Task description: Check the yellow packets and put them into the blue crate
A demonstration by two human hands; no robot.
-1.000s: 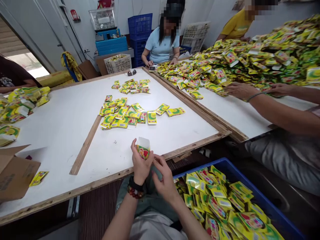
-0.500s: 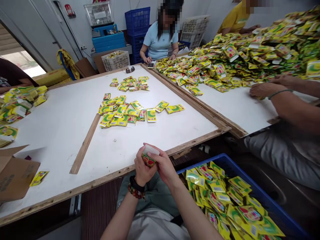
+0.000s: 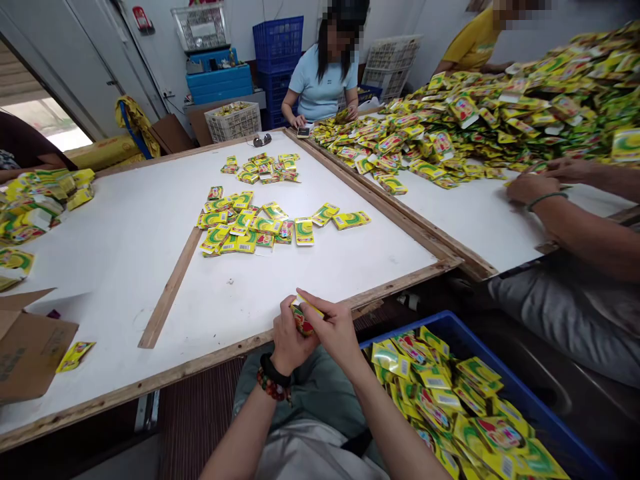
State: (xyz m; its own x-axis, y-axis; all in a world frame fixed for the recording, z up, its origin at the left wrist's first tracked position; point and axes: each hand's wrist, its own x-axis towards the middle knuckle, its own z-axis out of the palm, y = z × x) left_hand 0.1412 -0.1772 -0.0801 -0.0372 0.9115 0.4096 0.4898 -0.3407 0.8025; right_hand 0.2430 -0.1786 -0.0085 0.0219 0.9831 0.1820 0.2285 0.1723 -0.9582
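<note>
A small yellow, green and red box (image 3: 302, 321) is held between both hands at the table's front edge. My left hand (image 3: 289, 337), with dark and beaded bracelets at the wrist, wraps round its lower part. My right hand (image 3: 336, 329) grips its right side, the fingers over the pale flap at the top. Beyond them, a pile of similar boxes (image 3: 245, 221) lies on the white table (image 3: 280, 287). To the right, below table height, a blue crate (image 3: 450, 320) holds many flatter yellow-green packets (image 3: 435, 380).
A wooden strip (image 3: 170, 287) lies left of the pile. An open cardboard box (image 3: 35, 350) stands at the left edge. A big heap of packets (image 3: 500, 113) covers the right table. Several people sit around; one person's hands (image 3: 537, 183) work at right.
The pale flap on the held box now shows less, with my right fingers bent over it. The person at the back has raised a hand with a packet.
</note>
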